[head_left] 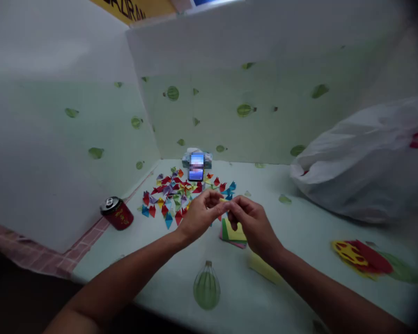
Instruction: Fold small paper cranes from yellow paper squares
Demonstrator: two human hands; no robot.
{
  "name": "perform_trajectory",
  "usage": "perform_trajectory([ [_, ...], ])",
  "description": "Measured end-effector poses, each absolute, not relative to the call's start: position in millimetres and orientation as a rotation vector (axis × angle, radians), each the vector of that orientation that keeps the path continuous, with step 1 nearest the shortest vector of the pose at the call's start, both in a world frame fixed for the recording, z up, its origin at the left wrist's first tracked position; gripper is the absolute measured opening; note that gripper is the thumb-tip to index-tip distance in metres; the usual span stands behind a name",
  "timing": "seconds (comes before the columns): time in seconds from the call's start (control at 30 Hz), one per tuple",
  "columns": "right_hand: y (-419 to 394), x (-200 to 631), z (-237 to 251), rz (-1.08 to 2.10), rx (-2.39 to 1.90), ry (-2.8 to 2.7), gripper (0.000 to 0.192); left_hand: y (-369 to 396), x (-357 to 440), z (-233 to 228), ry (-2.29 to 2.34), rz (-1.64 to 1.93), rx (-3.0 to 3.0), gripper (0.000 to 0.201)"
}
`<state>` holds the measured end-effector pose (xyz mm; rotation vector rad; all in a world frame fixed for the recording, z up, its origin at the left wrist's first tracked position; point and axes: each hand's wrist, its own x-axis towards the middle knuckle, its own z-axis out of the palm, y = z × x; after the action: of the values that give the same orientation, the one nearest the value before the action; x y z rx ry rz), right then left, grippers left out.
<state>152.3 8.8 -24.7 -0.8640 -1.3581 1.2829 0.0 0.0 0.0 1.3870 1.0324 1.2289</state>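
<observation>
head view: left hand and right hand pinching small yellow paper between fingertips, meeting above paper stack.

This looks like a home craft corner set up on a table covered with a pale cloth printed with watermelons. White boards papered in the same print stand behind and to the left of a propped-up phone, closing the spot in. Just in front of the phone lies a scatter of small folded paper pieces; a red drink can stands well to its left, and a white plastic bag slumps to its right.
</observation>
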Motion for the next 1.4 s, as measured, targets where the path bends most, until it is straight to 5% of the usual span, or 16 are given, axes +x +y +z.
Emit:
perform_trajectory([
  [0.5,46.4,150.5,-71.8,1.498,-0.897,-1.347,0.036,29.2,-1.7,-67.2,1.034,1.247,1.192,0.025],
  [1.4,43.8,148.1,-79.4,1.976,-0.687,-0.996,0.030,31.9,-5.1,-80.5,0.879,1.240,1.121,0.023],
])
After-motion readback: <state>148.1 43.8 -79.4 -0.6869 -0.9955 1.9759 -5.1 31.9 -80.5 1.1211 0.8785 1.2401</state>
